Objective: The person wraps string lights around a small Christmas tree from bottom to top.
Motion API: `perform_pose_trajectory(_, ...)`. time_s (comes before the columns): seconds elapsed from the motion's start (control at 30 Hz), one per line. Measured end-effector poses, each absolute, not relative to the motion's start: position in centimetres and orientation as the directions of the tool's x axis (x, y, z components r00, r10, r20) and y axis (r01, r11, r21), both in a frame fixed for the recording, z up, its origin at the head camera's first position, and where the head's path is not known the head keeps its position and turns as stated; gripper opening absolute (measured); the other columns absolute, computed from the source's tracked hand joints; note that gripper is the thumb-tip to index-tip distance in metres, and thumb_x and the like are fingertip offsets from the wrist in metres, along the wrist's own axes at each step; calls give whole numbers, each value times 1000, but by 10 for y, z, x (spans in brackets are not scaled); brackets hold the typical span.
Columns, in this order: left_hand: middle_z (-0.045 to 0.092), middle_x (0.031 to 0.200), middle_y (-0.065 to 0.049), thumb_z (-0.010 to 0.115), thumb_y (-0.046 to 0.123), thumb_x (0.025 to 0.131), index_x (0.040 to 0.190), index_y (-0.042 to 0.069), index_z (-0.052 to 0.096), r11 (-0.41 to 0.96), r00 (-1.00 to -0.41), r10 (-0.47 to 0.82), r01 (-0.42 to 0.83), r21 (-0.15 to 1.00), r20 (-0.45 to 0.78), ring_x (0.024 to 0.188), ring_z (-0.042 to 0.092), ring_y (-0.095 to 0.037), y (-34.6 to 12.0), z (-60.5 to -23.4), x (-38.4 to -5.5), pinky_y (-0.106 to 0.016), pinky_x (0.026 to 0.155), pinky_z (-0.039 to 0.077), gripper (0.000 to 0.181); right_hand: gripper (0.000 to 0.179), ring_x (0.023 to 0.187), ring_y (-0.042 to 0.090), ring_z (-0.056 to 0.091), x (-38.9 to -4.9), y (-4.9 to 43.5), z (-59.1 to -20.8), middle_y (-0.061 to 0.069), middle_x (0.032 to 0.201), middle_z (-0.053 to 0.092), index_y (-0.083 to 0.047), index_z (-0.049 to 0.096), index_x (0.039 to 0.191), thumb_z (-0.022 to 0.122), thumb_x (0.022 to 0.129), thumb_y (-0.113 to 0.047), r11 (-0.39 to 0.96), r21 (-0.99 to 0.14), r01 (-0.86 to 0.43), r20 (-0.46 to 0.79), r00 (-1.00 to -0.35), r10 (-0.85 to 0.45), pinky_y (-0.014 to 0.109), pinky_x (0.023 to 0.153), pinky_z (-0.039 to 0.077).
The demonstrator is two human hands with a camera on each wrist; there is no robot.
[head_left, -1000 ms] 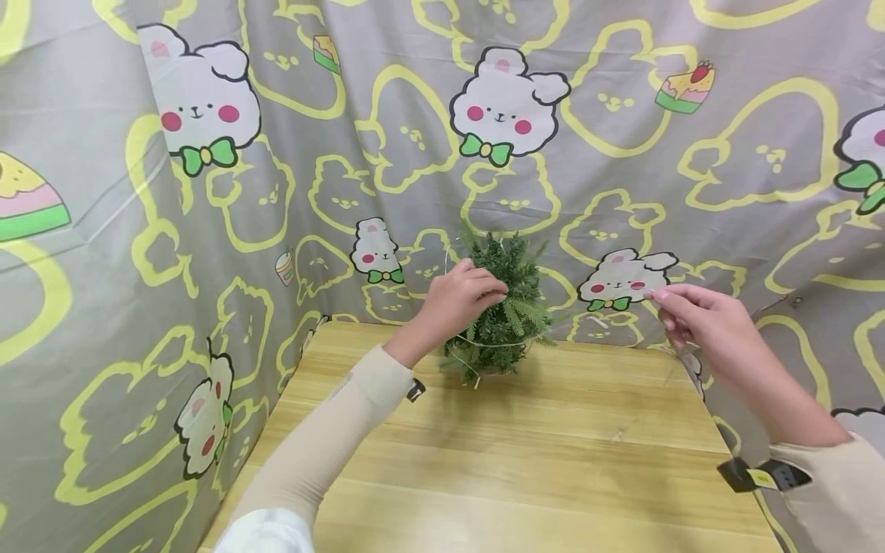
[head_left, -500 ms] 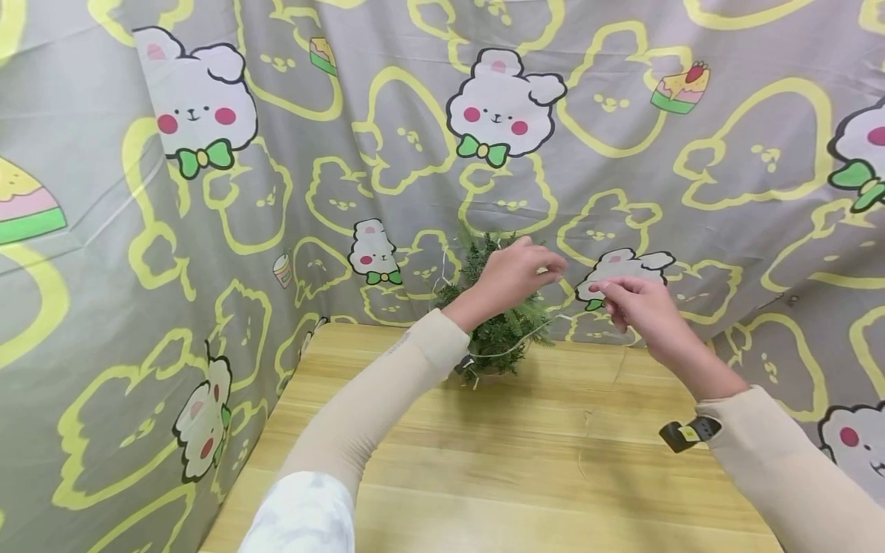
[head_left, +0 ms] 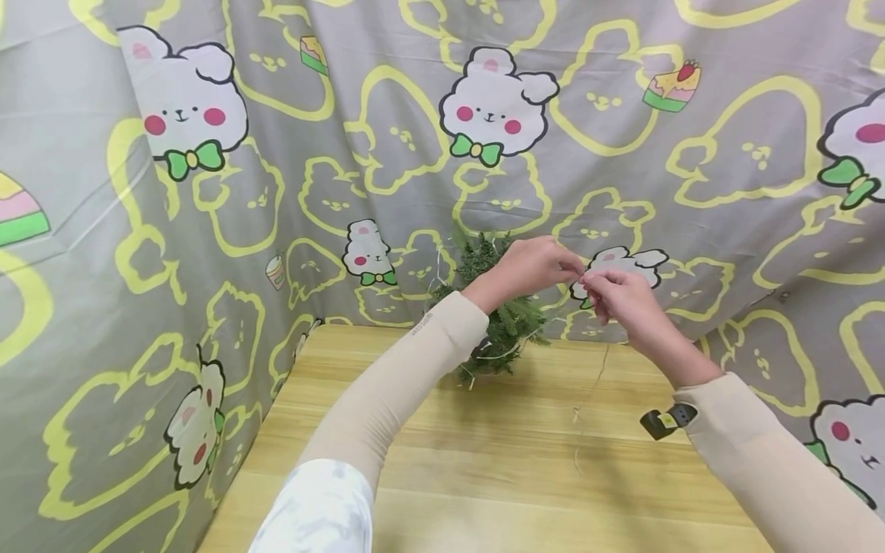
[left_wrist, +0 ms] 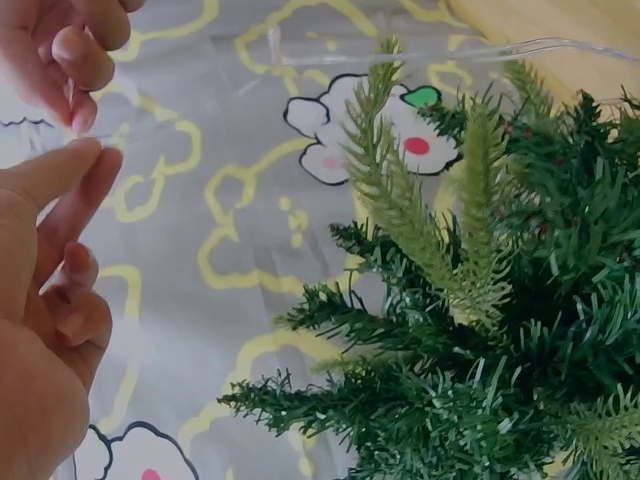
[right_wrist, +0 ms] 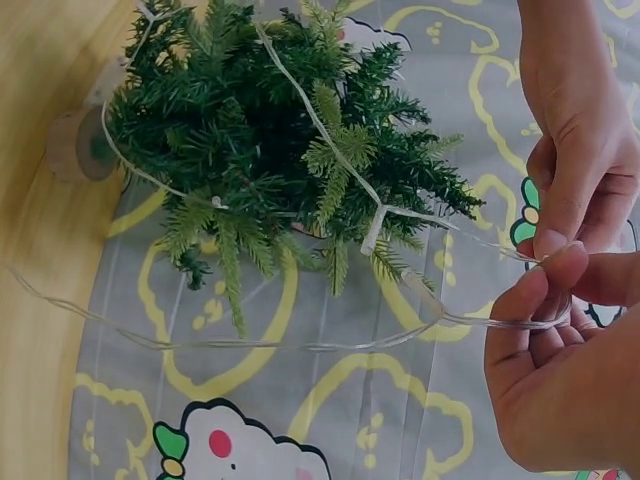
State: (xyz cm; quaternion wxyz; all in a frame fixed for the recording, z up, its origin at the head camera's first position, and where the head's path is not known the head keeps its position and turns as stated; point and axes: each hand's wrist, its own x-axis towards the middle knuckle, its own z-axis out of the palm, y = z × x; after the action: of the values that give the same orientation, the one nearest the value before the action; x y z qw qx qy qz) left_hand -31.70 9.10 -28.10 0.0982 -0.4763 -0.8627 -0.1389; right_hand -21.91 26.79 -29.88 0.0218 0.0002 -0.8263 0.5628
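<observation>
A small green artificial Christmas tree (head_left: 515, 319) stands at the back of the table, partly hidden behind the left forearm. Clear-wired string lights (right_wrist: 325, 135) loop around its branches and run out to both hands. Just right of the tree, my left hand (head_left: 539, 267) pinches the wire between thumb and forefinger. My right hand (head_left: 622, 299) meets it fingertip to fingertip, gripping the same string; in the right wrist view the wire passes into its curled fingers. A loose length of the string (head_left: 577, 438) hangs below the right hand toward the tabletop.
The wooden table (head_left: 415, 468) backs onto a grey curtain (head_left: 622, 153) printed with rabbits, which also closes off the left side. Small bulbs (right_wrist: 372, 230) stick out from the wire. The tree has a round wooden base (right_wrist: 70, 145).
My left hand has moved right, from in front of the tree to beside it. The right hand has come left with the string, and the two hands now meet.
</observation>
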Motion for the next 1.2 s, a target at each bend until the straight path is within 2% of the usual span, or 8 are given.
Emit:
perform_pose_trajectory(0.23, 72, 111, 21, 60, 36, 102, 117, 36, 74, 520, -555, 806, 830, 201, 208, 82, 61, 4, 95, -274, -320, -21, 68, 47, 20, 33, 57, 10, 50, -220, 271, -297, -6, 74, 57, -4, 61, 102, 53, 105, -36, 372, -928, -33, 43, -999, 18, 27, 57, 49)
perform_pose_trajectory(0.37, 73, 108, 20, 61, 38, 101, 114, 35, 75, 521, -559, 801, 827, 210, 214, 84, 62, 3, 98, -274, -322, -22, 70, 48, 19, 34, 57, 9, 52, -216, 271, -296, -8, 77, 59, -3, 60, 104, 53, 105, -36, 363, -931, -33, 41, -999, 14, 27, 59, 52)
perform_pose_trajectory(0.6, 73, 112, 18, 60, 38, 102, 113, 33, 75, 553, -608, 750, 793, 256, 260, 88, 63, 2, 101, -277, -334, -21, 70, 48, 20, 46, 65, 10, 63, -195, 275, -299, -10, 86, 66, 1, 53, 135, 47, 108, -36, 384, -923, -3, 2, -1000, -3, 28, 73, 58)
perform_pose_trajectory(0.67, 73, 114, 17, 59, 37, 103, 114, 32, 75, 561, -620, 738, 783, 270, 266, 91, 64, 1, 101, -279, -339, -22, 72, 49, 20, 49, 69, 10, 65, -188, 278, -302, -11, 86, 67, 3, 51, 137, 48, 107, -36, 373, -928, 1, -4, -1000, -6, 26, 74, 58)
perform_pose_trajectory(0.83, 73, 115, 14, 58, 35, 103, 114, 30, 75, 581, -670, 690, 739, 341, 274, 98, 65, -1, 97, -286, -354, -25, 80, 51, 21, 49, 67, 11, 64, -174, 283, -307, -7, 83, 67, 3, 56, 128, 55, 104, -40, 335, -942, -6, 3, -1000, -8, 27, 72, 58)
perform_pose_trajectory(0.97, 73, 113, 13, 58, 35, 104, 112, 28, 74, 594, -711, 648, 696, 403, 274, 97, 65, -2, 92, -295, -366, -26, 79, 51, 20, 43, 61, 13, 59, -164, 286, -307, -4, 79, 64, 0, 60, 121, 55, 104, -40, 339, -940, -30, 30, -1000, -5, 28, 66, 56)
perform_pose_trajectory(1.2, 72, 116, 11, 55, 34, 105, 115, 28, 73, 650, -752, 602, 657, 383, 270, 101, 66, -4, 88, -304, -374, -28, 84, 53, 22, 35, 56, 15, 56, -154, 291, -300, -1, 74, 63, -3, 65, 114, 55, 104, -35, 316, -945, -79, 89, -996, 17, 28, 59, 53)
